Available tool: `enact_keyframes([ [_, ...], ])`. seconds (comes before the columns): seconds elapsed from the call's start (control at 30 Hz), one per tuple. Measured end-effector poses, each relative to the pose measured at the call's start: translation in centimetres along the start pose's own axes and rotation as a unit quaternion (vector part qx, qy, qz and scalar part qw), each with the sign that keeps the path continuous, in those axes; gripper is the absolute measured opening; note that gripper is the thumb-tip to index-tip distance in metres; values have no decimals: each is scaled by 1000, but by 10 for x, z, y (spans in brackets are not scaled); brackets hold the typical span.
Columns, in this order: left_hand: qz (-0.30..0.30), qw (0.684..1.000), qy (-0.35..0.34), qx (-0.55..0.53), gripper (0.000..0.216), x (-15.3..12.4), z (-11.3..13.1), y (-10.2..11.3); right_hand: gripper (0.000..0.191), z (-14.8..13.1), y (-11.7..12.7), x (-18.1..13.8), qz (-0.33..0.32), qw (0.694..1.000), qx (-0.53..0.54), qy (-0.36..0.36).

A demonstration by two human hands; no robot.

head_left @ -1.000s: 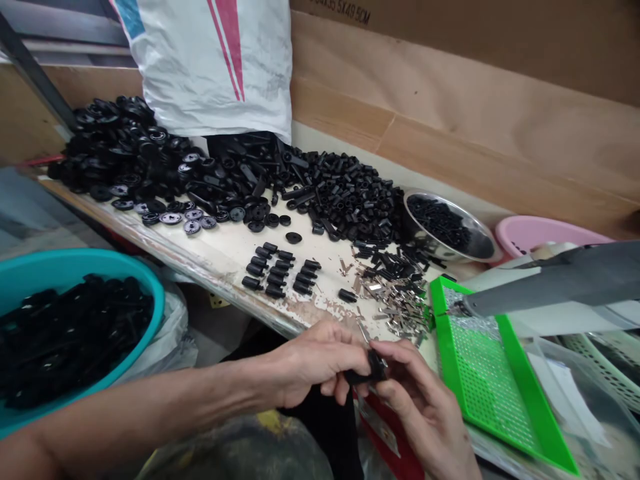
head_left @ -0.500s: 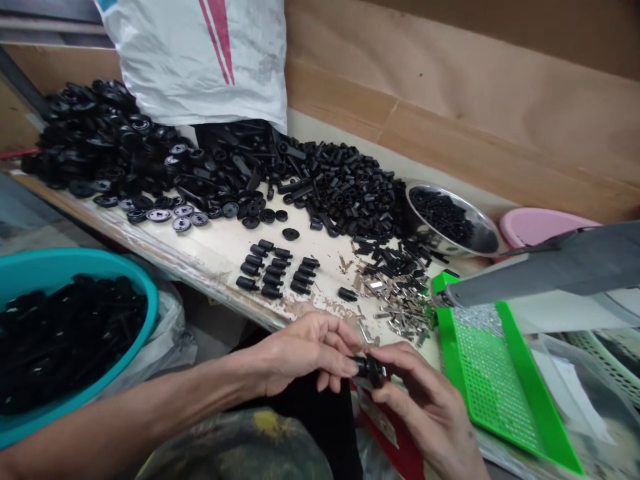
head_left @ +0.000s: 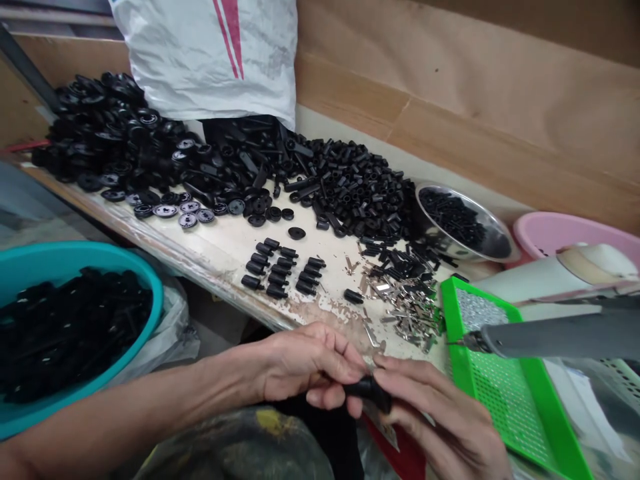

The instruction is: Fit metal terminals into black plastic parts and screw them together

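Note:
Over my lap, at the table's front edge, my left hand (head_left: 313,363) pinches a black plastic cylinder (head_left: 359,388) between thumb and fingers. My right hand (head_left: 443,410) grips the other end, where a wider dark piece (head_left: 383,397) meets the cylinder; its exact shape is partly hidden by the fingers. Beyond my hands, several similar black cylinders (head_left: 280,273) lie in short rows on the table. A single black cylinder (head_left: 353,296) rests apart from them, near a scatter of small metal strips (head_left: 410,310).
A powered screwdriver (head_left: 550,335) hangs over a green tray (head_left: 565,427) of small silvery parts. Black tubes (head_left: 360,177) and round black parts (head_left: 115,133) are heaped behind. A steel bowl (head_left: 503,247), pink basin (head_left: 540,230) and teal tub (head_left: 156,293) stand around; a white sack (head_left: 210,60) is at the back.
The black cylinder has been turned and moved slightly down, and my right hand's fingers now cover more of its end. The screwdriver has swung down and right over the tray. The view has shifted slightly.

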State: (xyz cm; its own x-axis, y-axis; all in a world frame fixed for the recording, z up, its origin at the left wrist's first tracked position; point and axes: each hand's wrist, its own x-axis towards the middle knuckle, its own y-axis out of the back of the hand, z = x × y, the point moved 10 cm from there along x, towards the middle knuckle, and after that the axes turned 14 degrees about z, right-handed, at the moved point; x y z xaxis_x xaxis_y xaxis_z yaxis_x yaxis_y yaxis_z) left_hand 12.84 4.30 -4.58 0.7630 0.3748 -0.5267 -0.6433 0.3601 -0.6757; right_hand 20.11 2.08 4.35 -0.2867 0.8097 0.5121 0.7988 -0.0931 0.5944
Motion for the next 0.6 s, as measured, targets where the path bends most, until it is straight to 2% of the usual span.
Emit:
enact_keyframes([
  [0.1, -6, 1000, -20, 18, 15, -3, 4, -6, 36, 1, 0, 1, -12, 1000, 21, -12],
  [0.2, 55, 992, -94, 61, 13, -5, 15, -2, 38, 5, 8, 4, 34, 999, 10, -41],
  [0.27, 89, 985, -131, 74, 12, -7, 21, 1, 38, 1, 11, 5, 53, 998, -18, -32],
  [0.3, 82, 987, -124, 67, 12, -6, 20, 0, 37, -2, 10, 5, 50, 998, -28, -19],
  [0.37, 26, 996, -76, 33, 13, -5, 12, -8, 35, -10, 8, 5, 39, 999, -31, 5],
  [0.47, -48, 998, -32, 3, 17, -7, 4, -20, 35, -8, 10, 3, 47, 999, -16, -7],
  [0.53, -22, 997, -70, 20, 18, -7, 9, -19, 38, 1, 12, 1, 66, 996, -26, -45],
  [0.6, 50, 986, -145, 61, 15, -8, 19, -12, 38, 12, 14, -2, 85, 991, -54, -84],
])
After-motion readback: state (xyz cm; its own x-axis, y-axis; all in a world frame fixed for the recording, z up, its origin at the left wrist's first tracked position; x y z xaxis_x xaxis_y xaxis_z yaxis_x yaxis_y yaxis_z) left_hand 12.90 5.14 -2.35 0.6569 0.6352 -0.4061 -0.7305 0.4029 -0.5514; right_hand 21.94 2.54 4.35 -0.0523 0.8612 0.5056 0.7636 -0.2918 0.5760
